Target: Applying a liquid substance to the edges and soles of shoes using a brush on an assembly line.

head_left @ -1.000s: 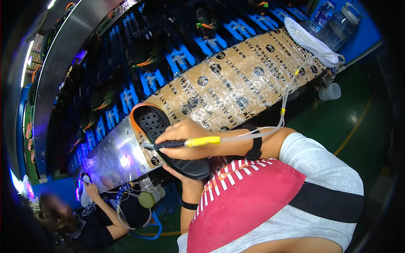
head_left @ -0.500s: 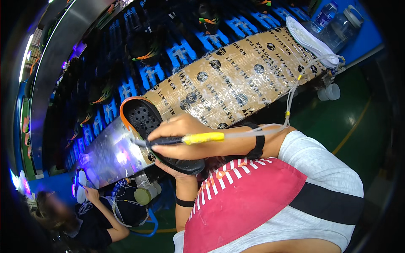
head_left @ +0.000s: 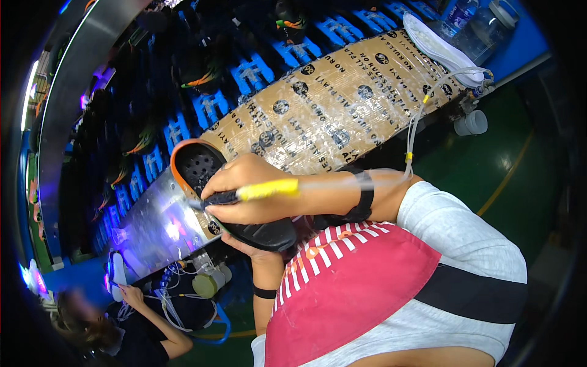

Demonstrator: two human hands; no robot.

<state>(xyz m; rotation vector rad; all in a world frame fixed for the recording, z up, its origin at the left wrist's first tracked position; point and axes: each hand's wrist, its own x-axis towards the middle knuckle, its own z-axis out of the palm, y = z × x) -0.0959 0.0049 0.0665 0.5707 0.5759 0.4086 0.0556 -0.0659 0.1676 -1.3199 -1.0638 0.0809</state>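
Note:
My right hand (head_left: 246,174) grips a glue brush (head_left: 269,189) whose dark handle is wrapped in yellow and trails a clear tube. The blurred bristle end is at the left edge of a black shoe sole (head_left: 200,168) with an orange rim at its toe. The sole's inner side faces up, with small round hollows in the forefoot. My left hand (head_left: 243,246) holds that sole from below near the heel; most of its fingers are hidden beneath. My right hand and forearm cover the middle of the sole.
A cardboard-covered bench (head_left: 287,125) lies beyond my hands, with a metal plate (head_left: 159,226) at left. Blue racks (head_left: 252,73) line the far side. A white tray (head_left: 437,46), water bottle (head_left: 460,17) and jug (head_left: 486,30) stand far right. A co-worker (head_left: 147,327) holds a sole lower left.
My right hand and the brush have shifted slightly left along the sole. My left hand keeps its hold on the sole. The whole view has shifted a little.

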